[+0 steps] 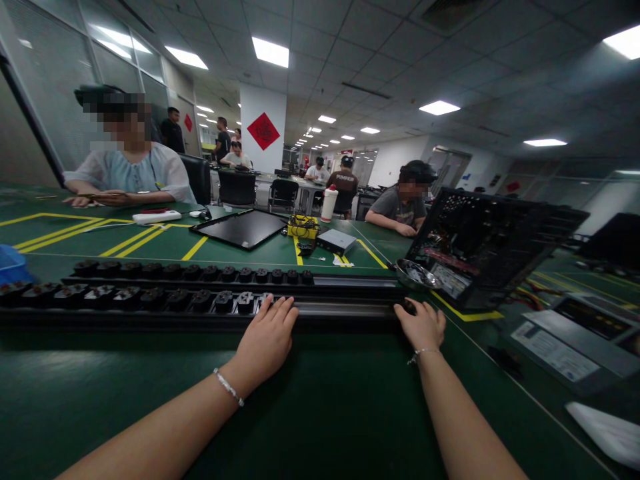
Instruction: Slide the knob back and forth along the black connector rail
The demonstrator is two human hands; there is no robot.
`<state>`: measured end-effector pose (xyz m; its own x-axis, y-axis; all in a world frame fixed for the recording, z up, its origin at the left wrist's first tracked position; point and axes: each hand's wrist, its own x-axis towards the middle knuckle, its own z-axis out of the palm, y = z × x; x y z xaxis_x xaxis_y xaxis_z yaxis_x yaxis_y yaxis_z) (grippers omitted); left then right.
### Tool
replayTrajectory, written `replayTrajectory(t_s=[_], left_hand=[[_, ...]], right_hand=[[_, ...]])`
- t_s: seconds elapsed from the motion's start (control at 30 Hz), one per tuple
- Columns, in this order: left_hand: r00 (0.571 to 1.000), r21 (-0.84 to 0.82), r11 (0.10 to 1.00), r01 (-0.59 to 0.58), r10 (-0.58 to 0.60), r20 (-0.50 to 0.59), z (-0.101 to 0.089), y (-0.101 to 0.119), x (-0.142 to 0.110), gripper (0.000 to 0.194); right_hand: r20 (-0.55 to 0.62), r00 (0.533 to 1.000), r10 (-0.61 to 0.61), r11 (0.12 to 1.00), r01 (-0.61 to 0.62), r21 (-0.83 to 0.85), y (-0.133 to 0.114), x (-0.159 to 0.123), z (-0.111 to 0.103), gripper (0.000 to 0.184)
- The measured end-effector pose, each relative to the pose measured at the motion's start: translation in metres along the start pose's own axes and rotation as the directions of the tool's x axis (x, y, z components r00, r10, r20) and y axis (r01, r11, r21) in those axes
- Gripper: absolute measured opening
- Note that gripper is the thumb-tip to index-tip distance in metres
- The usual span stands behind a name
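Across the table lies a long black power track [350, 309], with a row of black plug-in socket modules [179, 299] along its left part. My left hand [267, 333] rests on the track with fingers stretched out, over the rightmost modules of the row, and partly hides them. My right hand [423, 325] is at the track's right end, its thumb and fingers closed around a small black piece [411, 307], mostly hidden by the fingers. Just behind runs a second track [350, 283], also carrying several modules [210, 273].
A metal bowl of small parts [417, 274] stands beside an open computer case [480, 247] at right. Nearer is a power supply unit [565, 340]. Behind the tracks lie a black panel [243, 228], a yellow box [303, 227] and a silver drive [337, 241]. Co-workers sit across the table.
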<state>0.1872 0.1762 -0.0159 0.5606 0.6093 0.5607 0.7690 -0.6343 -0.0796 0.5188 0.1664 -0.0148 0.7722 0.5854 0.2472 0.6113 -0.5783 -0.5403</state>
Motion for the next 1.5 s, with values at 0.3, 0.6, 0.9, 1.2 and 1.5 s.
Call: replayTrajectory(t_s=[0.3, 0.6, 0.9, 1.2, 1.5], left_hand=[[1.0, 0.01, 1.0, 0.001, -0.001, 0.015, 0.0, -0.001, -0.001, 0.039], [1.0, 0.007, 1.0, -0.004, 0.004, 0.021, -0.001, 0.0, 0.0, 0.039], [1.0, 0.006, 1.0, 0.001, -0.001, 0.001, -0.002, 0.0, 0.0, 0.039], [1.0, 0.018, 1.0, -0.006, 0.006, 0.009, -0.003, 0.0, 0.001, 0.038], [1.0, 0.012, 1.0, -0.002, 0.001, 0.026, 0.0, 0.0, 0.0, 0.039]], right_hand=[[0.038, 0.999, 0.02, 1.0, -0.019, -0.016, -0.004, -0.001, -0.005, 0.054], [0.039, 0.993, 0.112, 0.994, -0.112, 0.009, -0.005, -0.004, -0.007, 0.06], [0.057, 0.99, 0.129, 0.989, -0.132, 0.064, -0.001, 0.001, -0.004, 0.058], [0.045, 0.993, 0.113, 0.988, -0.117, 0.102, 0.0, 0.003, -0.004, 0.055], [0.024, 0.996, 0.084, 0.992, -0.086, 0.094, 0.008, 0.013, 0.004, 0.053]])
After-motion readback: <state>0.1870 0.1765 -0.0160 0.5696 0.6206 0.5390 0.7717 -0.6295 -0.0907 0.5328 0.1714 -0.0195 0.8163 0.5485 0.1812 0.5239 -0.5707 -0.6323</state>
